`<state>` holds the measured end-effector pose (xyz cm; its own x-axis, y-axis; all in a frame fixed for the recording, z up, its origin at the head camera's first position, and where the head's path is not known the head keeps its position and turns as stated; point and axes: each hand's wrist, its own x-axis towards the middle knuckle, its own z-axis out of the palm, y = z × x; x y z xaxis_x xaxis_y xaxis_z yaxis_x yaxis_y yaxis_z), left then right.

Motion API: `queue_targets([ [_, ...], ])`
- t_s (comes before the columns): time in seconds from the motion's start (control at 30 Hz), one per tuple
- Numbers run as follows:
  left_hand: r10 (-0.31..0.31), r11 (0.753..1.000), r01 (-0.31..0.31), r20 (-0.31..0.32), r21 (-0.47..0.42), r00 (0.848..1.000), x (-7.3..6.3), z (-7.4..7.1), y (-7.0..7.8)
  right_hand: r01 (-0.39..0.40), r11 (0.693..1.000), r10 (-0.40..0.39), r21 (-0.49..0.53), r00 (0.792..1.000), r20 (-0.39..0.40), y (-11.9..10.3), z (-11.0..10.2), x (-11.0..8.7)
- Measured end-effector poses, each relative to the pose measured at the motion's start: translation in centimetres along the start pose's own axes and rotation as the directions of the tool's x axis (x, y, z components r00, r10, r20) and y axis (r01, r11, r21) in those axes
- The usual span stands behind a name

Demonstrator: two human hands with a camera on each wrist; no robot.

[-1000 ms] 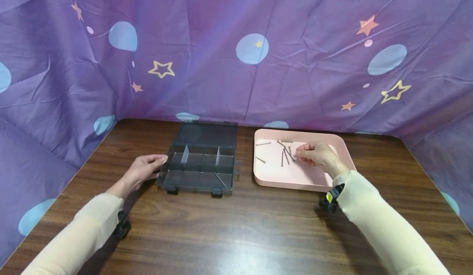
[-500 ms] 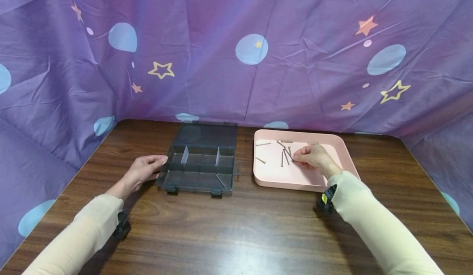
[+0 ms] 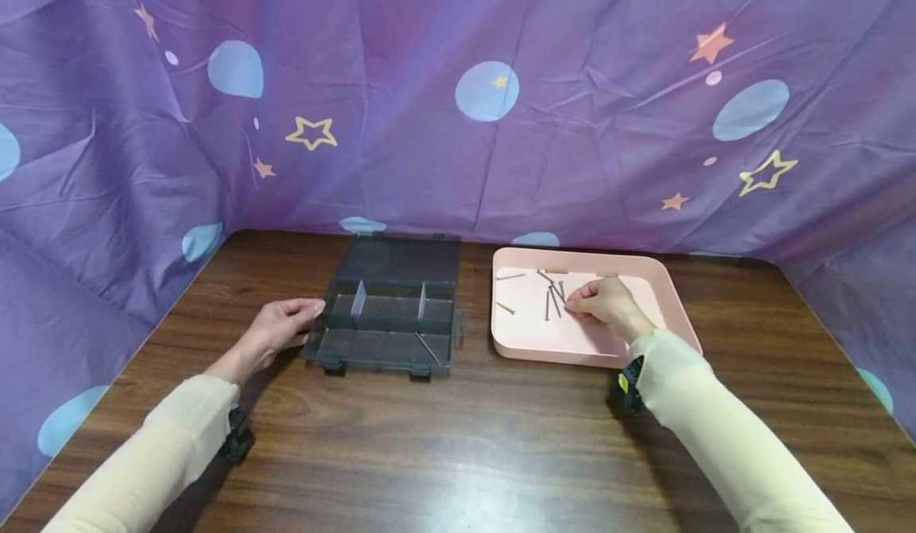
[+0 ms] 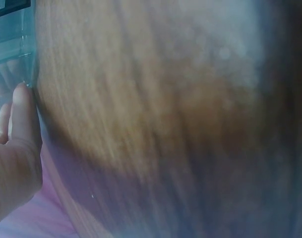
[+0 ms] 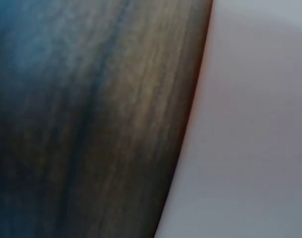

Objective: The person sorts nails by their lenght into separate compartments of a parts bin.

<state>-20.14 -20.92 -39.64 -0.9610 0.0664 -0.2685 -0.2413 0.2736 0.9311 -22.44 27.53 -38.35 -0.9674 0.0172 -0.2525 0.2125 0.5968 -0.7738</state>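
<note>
An open, dark see-through parts box [image 3: 382, 348] lies on the table, its lid [image 3: 401, 261] folded back and one thin screw [image 3: 427, 347] in its front compartment. My left hand [image 3: 275, 330] rests against the box's left side with fairly straight fingers; the left wrist view shows a fingertip [image 4: 22, 96] at the box edge. Over the pink tray [image 3: 529, 352], my right hand [image 3: 608, 306] has its curled fingertips on the end of a dark screw [image 3: 558, 297], seeming to pinch it. That screw lies in a small cluster, and the fingers partly hide its end.
Other loose screws lie in the tray, one [image 3: 510, 277] at its back left and another [image 3: 505, 309] nearer the front. The wooden table [image 3: 401, 453] runs up to a purple patterned cloth [image 3: 401, 119] at the back. In the right wrist view, the tray wall [image 5: 240, 139] fills the right side.
My right hand has shifted slightly left and closer to the clustered screws, uncovering a screw at the tray's back right. My left hand has stayed at the box.
</note>
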Motion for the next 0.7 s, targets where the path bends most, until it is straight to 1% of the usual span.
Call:
queue_targets([
  [0.13, -0.001, 1.0, 0.001, 0.0, 0.008, 1.0, -0.07, 0.03, 0.15, 0.019, 0.999, -0.02, -0.044, 0.999, -0.029, -0.02, 0.11, -0.02],
  [0.23, -0.006, 1.0, 0.006, 0.004, 0.011, 1.0, -0.13, 0.07, 0.26, 0.011, 0.998, -0.014, -0.059, 0.999, -0.049, 0.0, 0.25, 0.04],
  [0.4, -0.009, 1.0, 0.009, 0.005, 0.013, 1.0, -0.18, 0.09, 0.33, -0.006, 0.999, 0.004, -0.037, 0.997, -0.072, -0.02, 0.51, 0.1],
  [0.6, 0.0, 1.0, 0.0, 0.004, -0.001, 1.0, -0.17, 0.02, 0.2, 0.018, 0.999, -0.021, -0.038, 0.995, -0.095, 0.07, 0.62, 0.07],
  [0.7, 0.003, 1.0, -0.003, 0.006, 0.0, 1.0, -0.17, -0.01, 0.1, 0.031, 0.998, -0.037, -0.058, 0.994, -0.106, 0.14, 0.68, 0.09],
])
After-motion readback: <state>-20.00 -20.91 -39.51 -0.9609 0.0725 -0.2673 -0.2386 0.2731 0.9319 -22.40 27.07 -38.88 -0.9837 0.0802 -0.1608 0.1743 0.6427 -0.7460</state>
